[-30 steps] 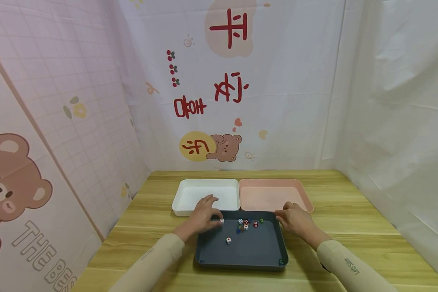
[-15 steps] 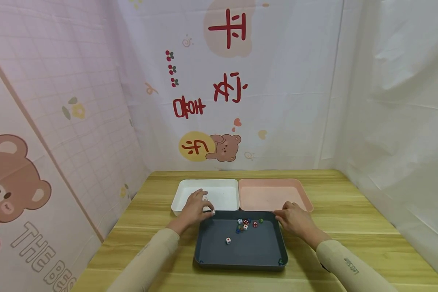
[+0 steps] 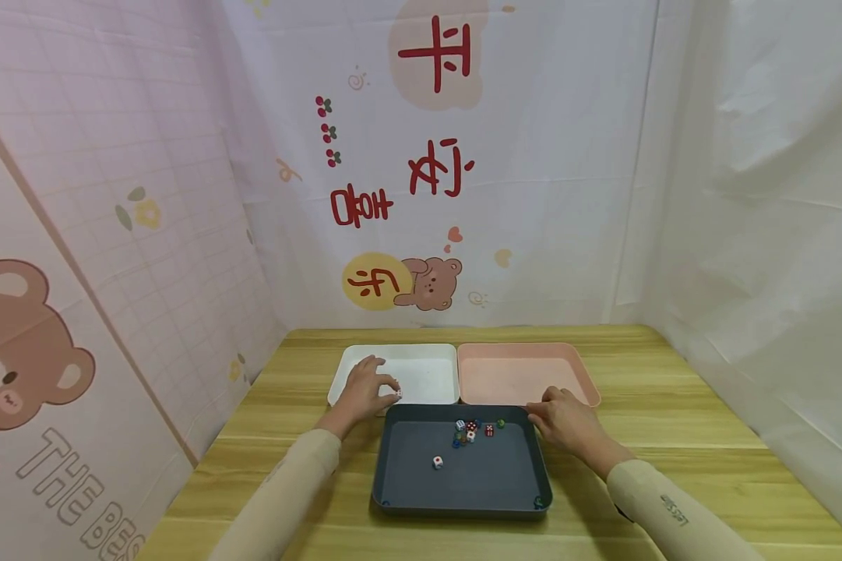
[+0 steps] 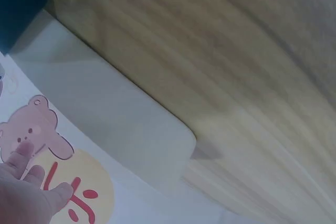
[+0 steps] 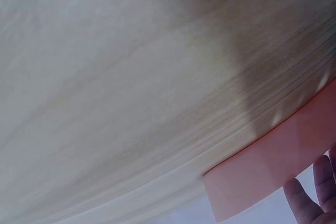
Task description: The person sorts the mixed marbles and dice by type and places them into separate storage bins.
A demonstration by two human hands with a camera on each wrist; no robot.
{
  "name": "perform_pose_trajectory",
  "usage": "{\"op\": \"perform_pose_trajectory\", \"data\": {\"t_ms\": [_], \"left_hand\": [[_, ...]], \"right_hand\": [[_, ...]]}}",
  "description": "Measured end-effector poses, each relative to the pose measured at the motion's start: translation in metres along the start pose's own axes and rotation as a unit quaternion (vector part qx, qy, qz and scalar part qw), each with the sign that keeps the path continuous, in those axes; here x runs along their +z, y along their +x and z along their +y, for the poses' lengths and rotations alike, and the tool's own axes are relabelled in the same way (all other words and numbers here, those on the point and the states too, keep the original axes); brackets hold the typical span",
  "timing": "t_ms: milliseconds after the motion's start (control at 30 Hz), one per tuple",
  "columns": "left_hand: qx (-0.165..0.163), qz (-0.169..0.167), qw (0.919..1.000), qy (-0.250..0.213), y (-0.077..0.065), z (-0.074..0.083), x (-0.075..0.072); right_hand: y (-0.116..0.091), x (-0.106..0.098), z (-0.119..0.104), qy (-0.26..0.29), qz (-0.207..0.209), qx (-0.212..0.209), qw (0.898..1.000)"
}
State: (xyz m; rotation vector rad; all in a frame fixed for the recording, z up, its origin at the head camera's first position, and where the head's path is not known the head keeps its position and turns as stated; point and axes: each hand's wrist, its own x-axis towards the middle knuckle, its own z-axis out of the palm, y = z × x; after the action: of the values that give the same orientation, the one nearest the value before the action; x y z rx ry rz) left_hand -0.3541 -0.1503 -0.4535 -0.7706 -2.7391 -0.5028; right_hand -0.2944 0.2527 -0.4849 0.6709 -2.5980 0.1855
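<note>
Between the thumb and index finger of my left hand (image 3: 361, 392) is a white die (image 3: 398, 394), pinched over the front part of the white tray (image 3: 431, 375). The left wrist view shows that hand's fingers (image 4: 20, 160) at the lower left, but not the die. My right hand (image 3: 568, 418) holds the back right corner of the dark grey tray (image 3: 463, 487). In that tray, a white die (image 3: 438, 463) with a red dot lies alone. Farther back, a red die (image 3: 489, 430) lies beside a cluster of red and white dice and small coloured balls.
A pink tray (image 3: 522, 374) stands right of the white one, behind the dark tray. A green marble (image 3: 501, 424) lies near the dark tray's back wall, and small dark marbles sit in its front corners. The wooden table (image 3: 701, 436) backs onto a printed curtain (image 3: 554, 195).
My left hand has carried the white die out of the dark tray, back and left, over the white tray. My right hand stays at the dark tray's corner.
</note>
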Motion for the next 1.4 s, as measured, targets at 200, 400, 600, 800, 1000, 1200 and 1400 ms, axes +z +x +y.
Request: {"op": "perform_pose_trajectory", "data": {"t_ms": [200,400,600,800,1000,1200,1400], "left_hand": [[-0.021,0.001,0.9998,0.000,0.005,-0.004,-0.005],[-0.033,0.008,0.9994,-0.009,0.010,-0.006,-0.008],[-0.047,0.002,0.9989,0.002,0.016,-0.011,-0.006],[-0.057,0.000,0.9983,0.013,0.023,-0.020,-0.002],[-0.079,-0.013,0.9965,0.025,0.029,-0.031,0.003],[-0.108,-0.029,0.9936,0.018,0.029,-0.035,0.004],[-0.128,-0.040,0.9909,0.014,0.027,-0.037,0.006]], "right_hand": [[0.000,0.000,0.000,0.001,0.001,-0.006,1.000],[0.000,0.000,0.000,0.000,0.002,-0.006,1.000],[0.000,0.000,0.001,0.001,0.000,0.000,1.000],[-0.001,0.002,0.002,0.002,0.001,0.003,1.000],[-0.001,0.003,0.002,0.004,0.006,0.001,1.000],[-0.002,0.003,0.001,-0.004,0.007,0.007,1.000],[-0.001,0.002,0.001,0.001,-0.005,0.013,1.000]]}}
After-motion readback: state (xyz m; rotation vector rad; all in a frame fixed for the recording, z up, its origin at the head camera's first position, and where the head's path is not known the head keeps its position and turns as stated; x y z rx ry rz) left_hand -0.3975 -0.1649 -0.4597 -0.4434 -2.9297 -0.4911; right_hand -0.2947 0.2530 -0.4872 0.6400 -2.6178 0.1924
